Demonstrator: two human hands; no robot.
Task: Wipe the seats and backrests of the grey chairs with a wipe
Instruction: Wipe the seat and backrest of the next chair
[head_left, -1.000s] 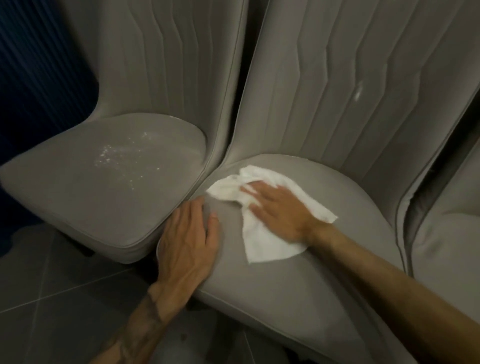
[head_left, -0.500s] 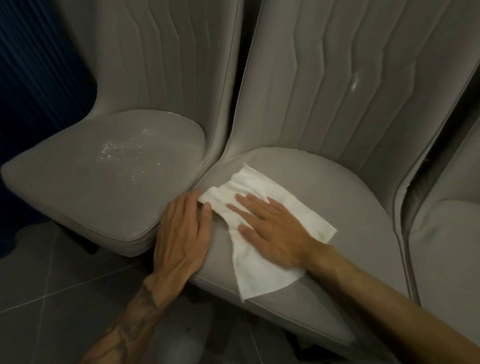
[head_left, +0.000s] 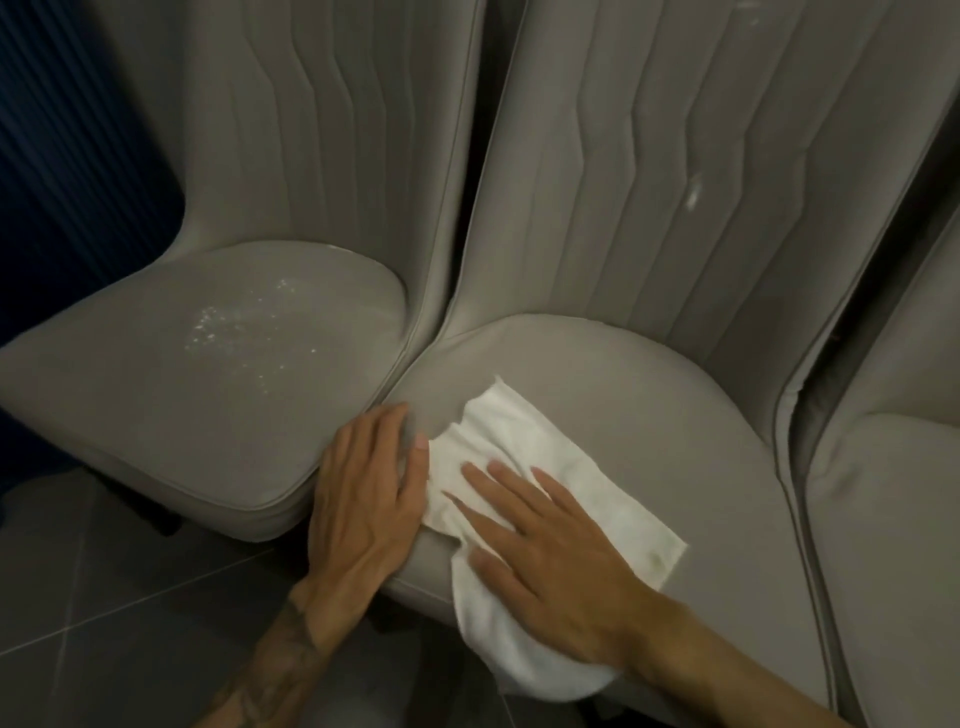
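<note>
The left forearm (head_left: 260, 686) bears a dark tattoo (head_left: 291, 644) (both forearms bare).

White wipe (head_left: 524, 441), grey chairs (head_left: 649, 395)

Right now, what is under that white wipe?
The middle chair's grey seat; the white wipe lies on it, pressed by the right hand. Any dirt beneath is covered.

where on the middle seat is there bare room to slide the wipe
Bare seat lies between the wipe and the backrest, and rightward to the gap beside the right chair. The front left corner is crowded: left hand beside the wipe, right hand flat on it. The left seat is bare but speckled white.
</note>
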